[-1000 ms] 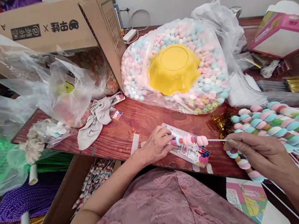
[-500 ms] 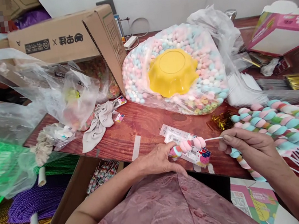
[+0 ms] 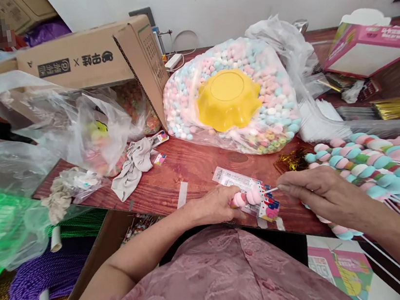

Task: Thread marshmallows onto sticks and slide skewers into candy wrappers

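Observation:
My left hand [image 3: 218, 205] is wrapped round the candy end of a marshmallow skewer [image 3: 253, 196], whose pink pieces show beyond the fingers. A short stretch of its white stick runs right to my right hand [image 3: 316, 196], which pinches it between thumb and fingertips. Below the skewer, a printed clear wrapper [image 3: 230, 176] lies on the red-brown table [image 3: 200, 155]. Right of my right hand, and partly behind it, is a pile of finished twisted marshmallow skewers [image 3: 382, 160] in pink, blue and white, their white sticks pointing down to the right.
A big clear bag of marshmallows [image 3: 271, 76] carries an upturned yellow bowl [image 3: 230, 99]. Left of it stand a cardboard box [image 3: 84, 54] and crumpled plastic bags [image 3: 105, 128]; a grey cloth [image 3: 132, 166] lies in front. A pink carton [image 3: 370, 46] stands back right. Another person is at far left.
My right hand has moved left along the stick, closer to my left hand, so less stick shows. My left fingers have closed further round the marshmallows. The view has shifted slightly.

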Available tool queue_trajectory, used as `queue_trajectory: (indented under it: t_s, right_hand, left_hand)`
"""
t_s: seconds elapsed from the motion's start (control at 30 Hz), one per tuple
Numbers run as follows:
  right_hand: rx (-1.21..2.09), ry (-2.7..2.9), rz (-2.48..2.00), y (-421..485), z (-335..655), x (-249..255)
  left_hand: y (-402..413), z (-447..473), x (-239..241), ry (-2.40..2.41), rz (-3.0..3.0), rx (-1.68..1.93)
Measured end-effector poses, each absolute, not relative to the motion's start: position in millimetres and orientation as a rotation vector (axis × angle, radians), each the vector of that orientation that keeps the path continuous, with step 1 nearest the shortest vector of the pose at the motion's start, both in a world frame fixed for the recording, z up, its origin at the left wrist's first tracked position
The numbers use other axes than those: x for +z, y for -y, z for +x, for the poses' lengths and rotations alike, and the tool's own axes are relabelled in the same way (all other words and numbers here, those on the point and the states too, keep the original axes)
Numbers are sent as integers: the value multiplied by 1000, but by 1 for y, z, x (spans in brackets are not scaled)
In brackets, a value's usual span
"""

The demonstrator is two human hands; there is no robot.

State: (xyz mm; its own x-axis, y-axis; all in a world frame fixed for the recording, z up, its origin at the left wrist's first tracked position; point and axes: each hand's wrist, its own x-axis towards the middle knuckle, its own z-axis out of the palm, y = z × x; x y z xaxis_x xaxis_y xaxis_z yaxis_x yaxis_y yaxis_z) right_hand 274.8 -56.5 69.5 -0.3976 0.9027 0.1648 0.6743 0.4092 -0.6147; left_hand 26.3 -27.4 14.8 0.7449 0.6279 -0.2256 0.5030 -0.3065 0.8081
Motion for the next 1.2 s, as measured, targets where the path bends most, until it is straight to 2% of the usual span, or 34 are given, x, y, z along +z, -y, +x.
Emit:
queue_trajectory:
  t_s: [0.2,0.53,0.67,0.9,1.2]
  right_hand:
    - [830,2368,-1269,57,272,58]
    - [1145,1740,-1381,63,276,32]
    - [1089,1839,-1368,66,274,29]
    - [752,2108,-1281,66,258,37]
    - [854,2360,-1246,60,255,49]
  left_hand:
    - [26,14,15,-931,2033,259]
    - [36,-15,-5,-1225,2438,173]
    - [36,-12,-6,-1236,2359,228]
    - [36,1,5,-1179,2208,256]
    - [31,-19,-7,-1361,2357,438]
